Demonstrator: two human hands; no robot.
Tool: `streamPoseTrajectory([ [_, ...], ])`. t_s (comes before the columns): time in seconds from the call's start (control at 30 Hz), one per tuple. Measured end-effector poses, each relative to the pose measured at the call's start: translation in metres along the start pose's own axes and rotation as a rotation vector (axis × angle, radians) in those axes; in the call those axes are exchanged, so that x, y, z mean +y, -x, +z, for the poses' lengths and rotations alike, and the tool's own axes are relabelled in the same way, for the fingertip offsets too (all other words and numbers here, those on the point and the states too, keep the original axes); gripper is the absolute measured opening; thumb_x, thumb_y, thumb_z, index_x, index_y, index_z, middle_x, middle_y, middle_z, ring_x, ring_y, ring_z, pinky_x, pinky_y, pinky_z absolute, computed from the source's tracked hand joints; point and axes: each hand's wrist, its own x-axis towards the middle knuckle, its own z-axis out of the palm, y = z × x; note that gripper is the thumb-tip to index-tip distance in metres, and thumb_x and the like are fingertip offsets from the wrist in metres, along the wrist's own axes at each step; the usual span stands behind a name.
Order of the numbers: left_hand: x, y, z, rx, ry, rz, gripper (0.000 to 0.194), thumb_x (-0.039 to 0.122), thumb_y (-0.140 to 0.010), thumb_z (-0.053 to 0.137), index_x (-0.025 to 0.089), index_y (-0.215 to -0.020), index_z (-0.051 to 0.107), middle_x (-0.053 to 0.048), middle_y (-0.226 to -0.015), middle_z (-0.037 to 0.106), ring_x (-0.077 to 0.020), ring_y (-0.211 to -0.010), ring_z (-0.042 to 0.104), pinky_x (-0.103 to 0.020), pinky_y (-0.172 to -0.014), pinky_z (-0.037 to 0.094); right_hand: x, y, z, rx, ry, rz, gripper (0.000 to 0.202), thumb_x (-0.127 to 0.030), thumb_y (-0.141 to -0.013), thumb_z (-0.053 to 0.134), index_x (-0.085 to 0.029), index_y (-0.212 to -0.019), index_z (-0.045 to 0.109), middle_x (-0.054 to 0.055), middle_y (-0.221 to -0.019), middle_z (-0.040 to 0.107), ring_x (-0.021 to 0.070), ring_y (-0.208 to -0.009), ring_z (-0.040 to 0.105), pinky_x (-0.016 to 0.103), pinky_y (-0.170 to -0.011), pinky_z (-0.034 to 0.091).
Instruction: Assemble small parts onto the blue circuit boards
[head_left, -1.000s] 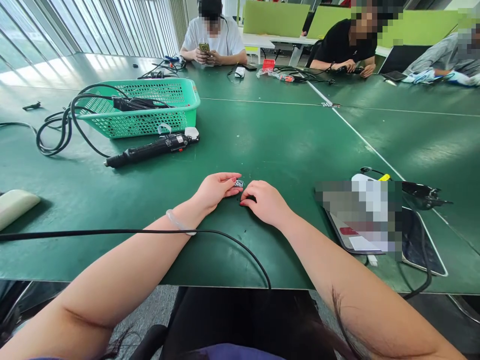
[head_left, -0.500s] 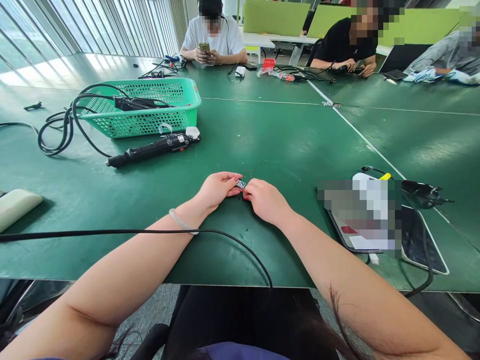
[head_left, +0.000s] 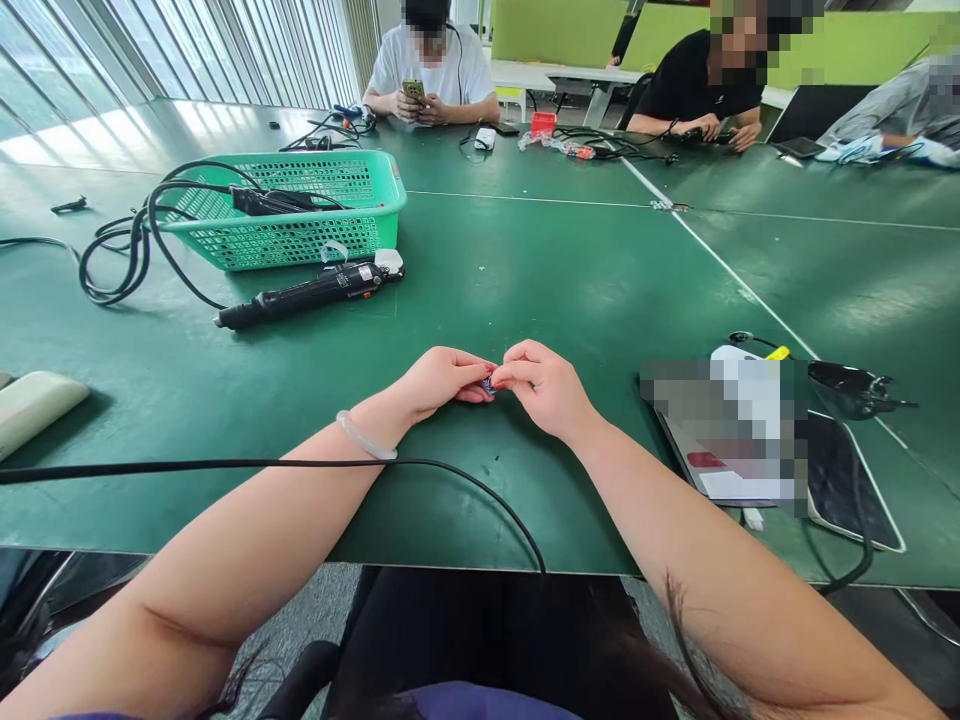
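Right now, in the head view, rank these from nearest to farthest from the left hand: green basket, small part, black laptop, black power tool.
1. Small part: held in the left hand.
2. Black power tool: ahead, to the left.
3. Green basket: left, just beyond the tool.
4. Black laptop: far ahead, to the right.

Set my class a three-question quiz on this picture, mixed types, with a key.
1. Which lies before the green perforated plastic basket: A) red mug, B) black cylindrical power tool, C) wooden ruler?
2. True or false: the pale translucent bangle is on the camera wearer's left wrist.
3. Fill in: a small dark, white-flecked piece shows between fingers of the wearer's left hand and their ___.

Key: 1 B; 2 true; 3 right hand.
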Motion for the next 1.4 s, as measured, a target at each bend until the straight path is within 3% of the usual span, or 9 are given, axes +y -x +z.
streamPoseTrajectory([
  [0.2, 0.001, 0.000, 0.000, 0.018, 0.032, -0.017, 0.016, 0.018, -0.085, 0.063, 0.011, -0.081, 0.077, -0.006, -0.074, 0.074, -0.0097, -0.066, 0.068, -0.021, -0.068, 0.054, 0.000, 0.001, -0.003, 0.018, -0.037, 0.024, 0.025, -0.013, -0.089, 0.057, -0.026, -0.082, 0.077, 0.000, -0.084, 0.065, 0.0118, -0.074, 0.059, 0.027, -0.068, 0.048],
  [0.43, 0.001, -0.001, 0.001, 0.093, 0.131, -0.033, 0.016, 0.013, -0.088, 0.059, 0.009, -0.084, 0.074, -0.006, -0.071, 0.072, -0.0087, -0.063, 0.068, -0.020, -0.068, 0.056, -0.006, 0.000, -0.008, 0.009, -0.004, 0.168, 0.022, -0.016, -0.089, 0.056, -0.024, -0.088, 0.077, 0.002, -0.087, 0.067, 0.0136, -0.075, 0.060, 0.030, -0.069, 0.048],
  [0.63, 0.002, -0.003, 0.002, 0.162, 0.197, -0.044, 0.020, 0.008, -0.090, 0.054, 0.008, -0.102, 0.070, -0.006, -0.078, 0.073, -0.0091, -0.067, 0.070, -0.021, -0.075, 0.057, 0.001, 0.000, -0.022, -0.197, 0.151, 0.441, 0.011, -0.019, -0.082, 0.066, -0.024, -0.080, 0.076, 0.001, -0.086, 0.067, 0.0144, -0.071, 0.057, 0.032, -0.069, 0.046],
  [0.73, 0.002, -0.003, 0.002, 0.158, 0.207, -0.037, 0.022, 0.008, -0.090, 0.053, 0.008, -0.105, 0.069, -0.007, -0.080, 0.073, -0.0096, -0.070, 0.071, -0.021, -0.076, 0.058, 0.000, 0.001, -0.026, -0.237, 0.182, 0.509, 0.006, -0.023, -0.080, 0.070, -0.024, -0.081, 0.075, 0.001, -0.086, 0.067, 0.0149, -0.072, 0.057, 0.032, -0.067, 0.046],
  [1.03, -0.003, -0.006, 0.000, 0.247, 0.375, 0.018, 0.022, 0.002, -0.086, 0.053, 0.006, -0.099, 0.070, -0.008, -0.081, 0.072, -0.0112, -0.077, 0.071, -0.027, -0.091, 0.057, -0.018, -0.001, 0.005, -0.278, 0.267, 0.287, 0.018, -0.026, -0.085, 0.069, -0.020, -0.100, 0.076, 0.005, -0.096, 0.070, 0.0212, -0.094, 0.061, 0.036, -0.086, 0.049],
  [1.2, -0.006, -0.009, 0.001, 0.268, 0.378, 0.042, 0.025, -0.001, -0.083, 0.054, 0.006, -0.099, 0.070, -0.008, -0.082, 0.072, -0.0121, -0.079, 0.070, -0.030, -0.095, 0.056, -0.017, -0.002, 0.010, -0.265, 0.290, 0.268, 0.013, -0.020, -0.088, 0.064, -0.021, -0.087, 0.077, 0.005, -0.092, 0.072, 0.0205, -0.090, 0.062, 0.036, -0.084, 0.049],
  [1.4, -0.007, -0.007, 0.002, 0.214, 0.320, 0.045, 0.022, 0.003, -0.082, 0.061, 0.008, -0.101, 0.070, -0.007, -0.089, 0.073, -0.0102, -0.081, 0.069, -0.029, -0.094, 0.055, -0.014, -0.002, 0.004, -0.009, 0.218, 0.261, 0.012, -0.021, -0.087, 0.066, -0.022, -0.088, 0.078, 0.005, -0.088, 0.070, 0.0180, -0.082, 0.063, 0.032, -0.074, 0.050],
])
